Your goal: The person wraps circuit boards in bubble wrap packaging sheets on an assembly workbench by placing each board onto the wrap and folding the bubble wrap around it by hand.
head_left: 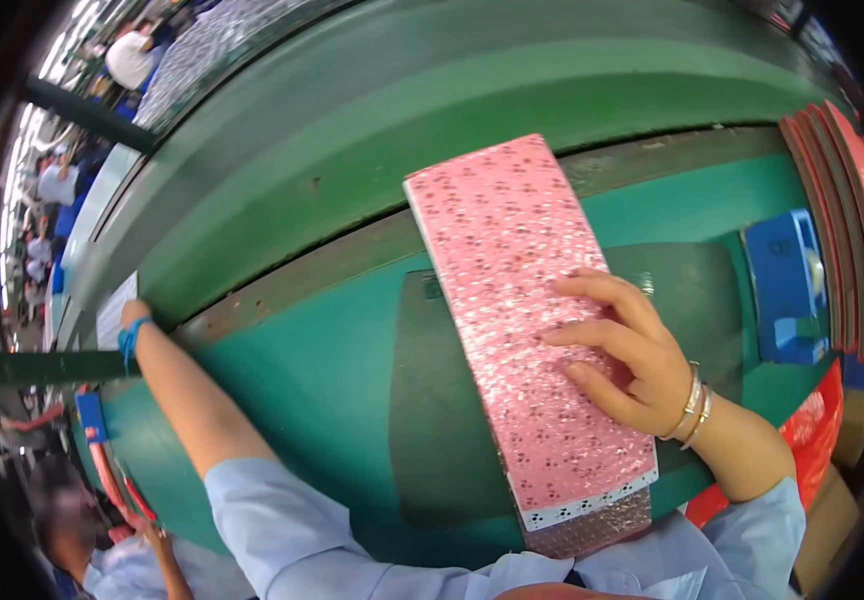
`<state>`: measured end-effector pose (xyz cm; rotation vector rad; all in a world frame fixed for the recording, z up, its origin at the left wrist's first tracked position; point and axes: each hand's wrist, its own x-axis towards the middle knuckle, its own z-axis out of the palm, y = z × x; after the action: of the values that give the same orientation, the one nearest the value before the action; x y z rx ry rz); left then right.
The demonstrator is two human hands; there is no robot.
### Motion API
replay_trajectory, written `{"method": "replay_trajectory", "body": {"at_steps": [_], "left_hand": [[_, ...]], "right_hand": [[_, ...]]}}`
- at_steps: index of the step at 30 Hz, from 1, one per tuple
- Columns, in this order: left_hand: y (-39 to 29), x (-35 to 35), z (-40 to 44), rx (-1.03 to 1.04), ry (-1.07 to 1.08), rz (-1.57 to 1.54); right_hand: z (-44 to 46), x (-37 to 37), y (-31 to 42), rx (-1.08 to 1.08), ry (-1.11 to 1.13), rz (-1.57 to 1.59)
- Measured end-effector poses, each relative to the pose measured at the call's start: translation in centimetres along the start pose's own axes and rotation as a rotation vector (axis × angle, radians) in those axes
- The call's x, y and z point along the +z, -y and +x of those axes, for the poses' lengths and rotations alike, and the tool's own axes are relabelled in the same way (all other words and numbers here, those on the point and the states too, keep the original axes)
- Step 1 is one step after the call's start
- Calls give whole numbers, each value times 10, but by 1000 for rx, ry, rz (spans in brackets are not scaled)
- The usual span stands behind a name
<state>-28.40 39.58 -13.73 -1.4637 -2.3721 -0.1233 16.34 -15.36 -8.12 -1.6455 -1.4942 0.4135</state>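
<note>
A long, flat pink piece (522, 330) with dark paw prints and a shiny surface lies slanted across the green work surface. Its near end shows a white strip with black paw prints. My right hand (627, 350) rests on its right side with the fingers spread, gripping nothing. Under the near end sticks out another shiny, brownish-pink piece (597, 525). My left arm reaches far to the left. There my left hand (132, 312), below which a blue band circles the wrist, is at a white sheet (117, 308); its fingers are too hidden to make out.
A blue holder (787, 285) stands at the right beside a stack of pink and brown sheets (837, 230). Beyond the table runs a green belt-like surface (322, 170). Red plastic (817, 425) hangs at lower right. A co-worker (142, 560) sits at lower left.
</note>
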Motion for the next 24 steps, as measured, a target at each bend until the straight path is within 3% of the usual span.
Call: {"method": "replay_trajectory", "body": {"at_steps": [14, 24], "left_hand": [[-4, -27, -16, 271, 84, -149], [-20, -45, -37, 324, 88, -174]], "right_hand": [[-8, 4, -10, -130, -44, 2], [-8, 5, -10, -129, -40, -11]]}}
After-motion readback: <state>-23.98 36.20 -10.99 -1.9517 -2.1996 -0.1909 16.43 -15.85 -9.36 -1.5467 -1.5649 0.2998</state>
